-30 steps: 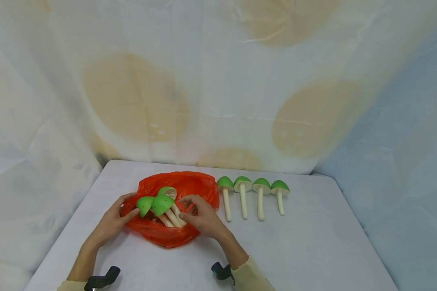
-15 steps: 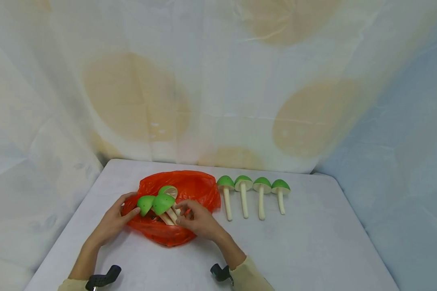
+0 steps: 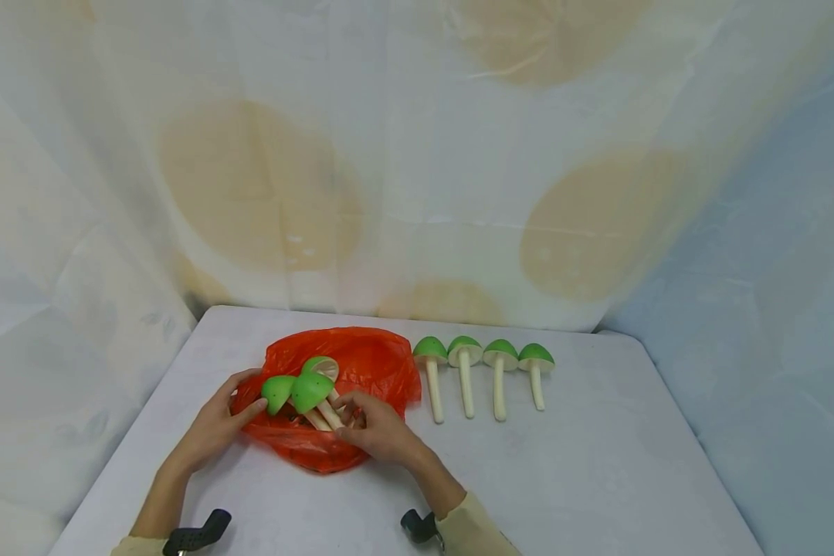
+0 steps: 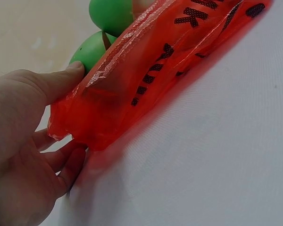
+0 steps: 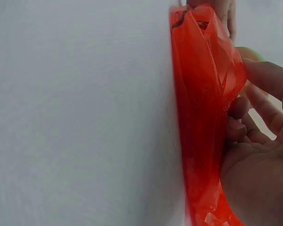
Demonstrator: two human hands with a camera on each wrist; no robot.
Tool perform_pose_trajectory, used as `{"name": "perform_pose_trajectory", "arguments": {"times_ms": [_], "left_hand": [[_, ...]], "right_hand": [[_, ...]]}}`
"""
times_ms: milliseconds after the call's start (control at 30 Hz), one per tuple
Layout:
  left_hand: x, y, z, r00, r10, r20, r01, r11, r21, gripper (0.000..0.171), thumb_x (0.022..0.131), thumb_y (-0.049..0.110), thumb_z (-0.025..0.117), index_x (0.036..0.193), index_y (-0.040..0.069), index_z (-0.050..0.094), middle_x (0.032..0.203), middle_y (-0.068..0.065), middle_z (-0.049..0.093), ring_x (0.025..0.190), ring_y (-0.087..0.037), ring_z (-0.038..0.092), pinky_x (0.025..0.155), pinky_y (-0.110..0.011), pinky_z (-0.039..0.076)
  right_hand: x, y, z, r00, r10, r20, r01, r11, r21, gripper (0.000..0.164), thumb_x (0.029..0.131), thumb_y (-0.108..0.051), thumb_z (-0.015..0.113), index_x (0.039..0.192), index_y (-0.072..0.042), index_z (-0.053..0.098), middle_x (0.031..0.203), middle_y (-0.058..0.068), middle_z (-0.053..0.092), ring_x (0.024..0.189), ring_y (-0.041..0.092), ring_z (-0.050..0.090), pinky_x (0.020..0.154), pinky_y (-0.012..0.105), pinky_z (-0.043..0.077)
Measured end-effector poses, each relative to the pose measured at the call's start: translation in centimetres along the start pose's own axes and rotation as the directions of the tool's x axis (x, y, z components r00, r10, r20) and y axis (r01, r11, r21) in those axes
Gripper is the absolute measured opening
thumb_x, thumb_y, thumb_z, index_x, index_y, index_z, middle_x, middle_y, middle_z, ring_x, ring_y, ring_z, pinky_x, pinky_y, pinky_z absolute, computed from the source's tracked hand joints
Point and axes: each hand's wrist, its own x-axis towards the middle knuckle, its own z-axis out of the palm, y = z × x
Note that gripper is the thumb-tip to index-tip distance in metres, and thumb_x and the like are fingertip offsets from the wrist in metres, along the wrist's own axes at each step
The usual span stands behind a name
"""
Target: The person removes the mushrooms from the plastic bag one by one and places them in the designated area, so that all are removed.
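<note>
A crumpled red plastic bag (image 3: 382,359) lies at the left of the table with its mouth spread. Several toy mushrooms with green caps (image 3: 313,391) and cream stems lie in it. My left hand (image 3: 215,423) grips the bag's left edge; in the left wrist view the thumb rests on the rim beside a green cap (image 4: 89,51), with fingers curled under the bag (image 4: 118,99). Over the bag's right side, my right hand (image 3: 384,429) pinches a mushroom stem (image 3: 330,415). In the right wrist view, bag film (image 5: 200,94) partly hides its fingertips.
Right of the bag, several more toy mushrooms (image 3: 499,378) lie in a row, caps toward the back and stems toward the front. The white table (image 3: 584,463) ends at a hanging patterned sheet (image 3: 417,193). A pale sheet (image 3: 757,309) hangs on the right.
My right hand has moved slightly left and down into the bag, its fingers closing on a mushroom stem. My left hand stays at the bag's edge, and the row of mushrooms is unchanged.
</note>
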Motion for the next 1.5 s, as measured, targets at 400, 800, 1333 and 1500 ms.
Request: {"name": "perform_pose_trajectory", "arguments": {"times_ms": [400, 800, 1333, 1500], "left_hand": [[-0.2, -0.3, -0.1, 1.000, -0.001, 0.002, 0.001, 1.000, 0.004, 0.075, 0.096, 0.054, 0.062, 0.156, 0.020, 0.031, 0.158, -0.020, 0.033, 0.141, -0.050, 0.033, 0.101, -0.073, 0.038], [-0.1, 0.2, -0.3, 1.000, -0.004, 0.009, 0.004, 1.000, -0.001, 0.074, 0.096, 0.053, 0.062, 0.155, 0.019, 0.032, 0.158, -0.020, 0.033, 0.142, -0.050, 0.031, 0.103, -0.074, 0.035], [-0.2, 0.2, -0.3, 1.000, -0.008, 0.012, 0.008, 1.000, -0.006, 0.074, 0.096, 0.052, 0.063, 0.155, 0.019, 0.032, 0.158, -0.021, 0.033, 0.141, -0.050, 0.031, 0.102, -0.072, 0.037], [-0.1, 0.2, -0.2, 1.000, -0.011, 0.010, 0.011, 1.000, 0.000, 0.075, 0.096, 0.053, 0.062, 0.155, 0.019, 0.032, 0.159, -0.021, 0.032, 0.142, -0.051, 0.030, 0.102, -0.073, 0.036]], "right_hand": [[0.2, -0.3, 0.6, 0.999, 0.034, -0.035, -0.034, 0.999, -0.021, 0.036, 0.089, -0.023, 0.078, 0.121, -0.020, 0.064, 0.096, -0.002, 0.061, 0.077, 0.008, 0.052, 0.063, 0.020, 0.047], [0.7, -0.7, 1.0, 0.993, 0.093, -0.068, -0.095, 0.995, -0.035, 0.033, 0.088, -0.024, 0.078, 0.118, -0.021, 0.065, 0.090, -0.008, 0.059, 0.079, 0.008, 0.053, 0.064, 0.020, 0.048], [1.1, -0.7, 1.2, 0.989, 0.103, -0.104, -0.107, 0.994, -0.037, 0.027, 0.088, -0.022, 0.080, 0.112, -0.019, 0.069, 0.084, -0.009, 0.058, 0.075, 0.007, 0.052, 0.061, 0.019, 0.047], [1.2, -0.7, 1.2, 0.990, 0.095, -0.105, -0.100, 0.994, -0.048, 0.026, 0.088, -0.022, 0.079, 0.111, -0.019, 0.069, 0.082, -0.009, 0.059, 0.074, 0.007, 0.053, 0.061, 0.019, 0.048]]}}
